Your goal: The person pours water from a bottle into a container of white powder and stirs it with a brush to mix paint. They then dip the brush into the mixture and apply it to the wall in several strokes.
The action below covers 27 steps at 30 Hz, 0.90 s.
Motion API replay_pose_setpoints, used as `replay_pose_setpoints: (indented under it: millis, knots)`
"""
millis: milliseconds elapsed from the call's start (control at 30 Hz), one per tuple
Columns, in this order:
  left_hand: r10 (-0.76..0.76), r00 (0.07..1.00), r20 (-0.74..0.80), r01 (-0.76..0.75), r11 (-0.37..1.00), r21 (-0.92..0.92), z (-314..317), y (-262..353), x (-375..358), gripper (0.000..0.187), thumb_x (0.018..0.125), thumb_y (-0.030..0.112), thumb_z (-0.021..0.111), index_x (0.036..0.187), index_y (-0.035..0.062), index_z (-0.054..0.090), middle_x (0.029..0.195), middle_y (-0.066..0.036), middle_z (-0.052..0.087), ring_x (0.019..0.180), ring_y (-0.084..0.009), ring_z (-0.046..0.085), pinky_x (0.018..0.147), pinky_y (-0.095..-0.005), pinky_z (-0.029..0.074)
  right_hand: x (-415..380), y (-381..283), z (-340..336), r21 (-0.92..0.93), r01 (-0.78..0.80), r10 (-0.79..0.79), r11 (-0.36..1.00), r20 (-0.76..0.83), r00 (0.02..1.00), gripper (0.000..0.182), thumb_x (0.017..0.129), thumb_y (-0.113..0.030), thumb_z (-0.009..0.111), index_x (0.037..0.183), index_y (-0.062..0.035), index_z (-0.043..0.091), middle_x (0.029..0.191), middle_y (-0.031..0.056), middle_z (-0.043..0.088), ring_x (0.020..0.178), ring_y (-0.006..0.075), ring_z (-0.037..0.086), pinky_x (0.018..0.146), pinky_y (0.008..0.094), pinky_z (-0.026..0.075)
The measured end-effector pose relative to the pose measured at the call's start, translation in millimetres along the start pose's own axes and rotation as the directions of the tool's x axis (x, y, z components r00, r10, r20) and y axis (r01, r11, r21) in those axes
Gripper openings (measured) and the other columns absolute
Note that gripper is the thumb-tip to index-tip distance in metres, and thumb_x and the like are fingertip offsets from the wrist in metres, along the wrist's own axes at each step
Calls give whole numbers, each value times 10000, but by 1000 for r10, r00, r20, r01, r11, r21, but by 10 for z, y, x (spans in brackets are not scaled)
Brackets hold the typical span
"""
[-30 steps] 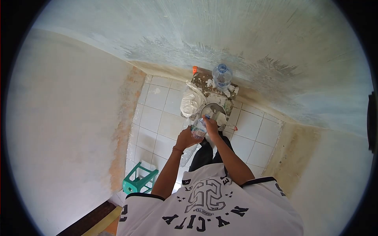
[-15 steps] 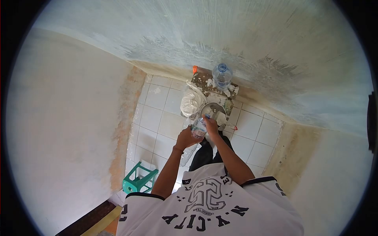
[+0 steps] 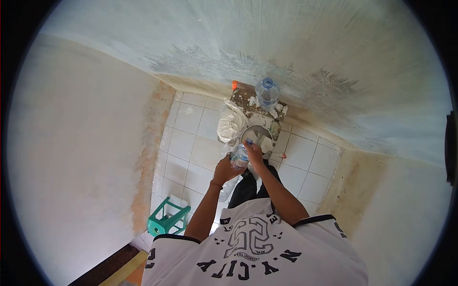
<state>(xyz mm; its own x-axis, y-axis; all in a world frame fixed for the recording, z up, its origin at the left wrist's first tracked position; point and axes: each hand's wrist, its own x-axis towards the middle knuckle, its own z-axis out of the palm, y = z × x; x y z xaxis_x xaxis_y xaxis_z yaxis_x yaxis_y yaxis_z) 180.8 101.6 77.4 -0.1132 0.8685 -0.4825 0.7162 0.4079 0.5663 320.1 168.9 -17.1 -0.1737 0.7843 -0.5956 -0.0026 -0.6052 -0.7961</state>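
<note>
Barely any change since the last look: left hand (image 3: 225,172) still clamped round bottle (image 3: 239,158), right hand (image 3: 254,154) still at its blue cap (image 3: 249,141), near the bowl (image 3: 260,127); can't tell whether the cap has loosened.

A small, clear plastic bottle (image 3: 239,158) with a blue top (image 3: 248,141) and a printed label (image 3: 237,163) tilts between the left hand (image 3: 225,169) and right hand (image 3: 254,153).

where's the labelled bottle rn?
Head view, near centre: labelled bottle, left hand at its lower end, right hand by its blue cap, beside the round container.
</note>
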Motion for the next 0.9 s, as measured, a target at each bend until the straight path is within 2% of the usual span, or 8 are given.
replay_pose_setpoints:
  millis: [167,333,467,533,600,633,700,900]
  knots:
    - [121,976,-183,-159,966,-205,141,-44,-38,705,670,348,905,1178,-27,591,1023,-180,724,946,-334,728,839,-398,573,-171,-255,36,67,40,-42,997,36,998,401,939,-414,741,1032,-25,717,909,-8,674,834,57,572,760,248,462]
    - [153,936,-317,-250,923,-291,271,-145,-79,701,659,269,916,1214,-4,586,1078,-166,708,988,-304,722,858,-394,567,-440,-363,152,40,198,-198,979,5,980,419,920,-360,771,1115,2,689,993,30,702,907,87,620,847,261,488]
    - [180,883,-433,-290,935,-202,323,-263,-252,801,650,275,920,1282,-27,531,1099,-214,691,1006,-394,698,839,-437,573,-762,-517,244,-99,350,-347,932,47,937,446,896,-324,793,1163,13,673,1050,78,721,975,137,654,911,290,500]
    - [172,860,-481,-280,946,-161,303,-282,-355,818,642,277,927,1289,-26,527,1113,-219,685,1024,-405,692,846,-440,574,-922,-619,245,-60,333,-321,941,154,934,559,857,-319,825,1262,8,622,1203,122,685,1105,187,649,1014,331,480]
    - [128,825,-550,-296,927,-229,256,-261,-417,802,628,238,947,1269,-14,537,1115,-181,685,1009,-335,705,854,-404,575,-1009,-583,242,-85,408,-385,909,207,900,629,837,-323,843,1314,-2,588,1287,131,649,1170,206,632,1059,358,465]
    - [105,804,-586,-315,910,-269,222,-226,-427,790,627,224,951,1261,-10,541,1109,-168,687,1002,-311,706,855,-393,574,-1026,-577,203,-86,398,-368,913,247,897,759,797,-368,871,1383,-21,535,1357,161,601,1272,247,572,1070,401,453]
    - [67,770,-634,-341,884,-320,131,-147,-439,732,638,182,949,1227,0,556,1097,-129,687,974,-235,698,850,-361,573,-1069,-625,118,-106,434,-391,895,283,876,772,792,-362,876,1390,-22,526,1369,161,591,1287,257,565,1076,415,451]
    - [169,744,-647,-381,902,-201,-237,110,-297,697,654,204,931,1200,-18,559,1081,-151,688,960,-277,717,829,-372,585,-1089,-804,81,-95,486,-437,869,317,842,798,809,-329,859,1442,-43,466,1403,146,555,1324,272,534,1102,447,428]
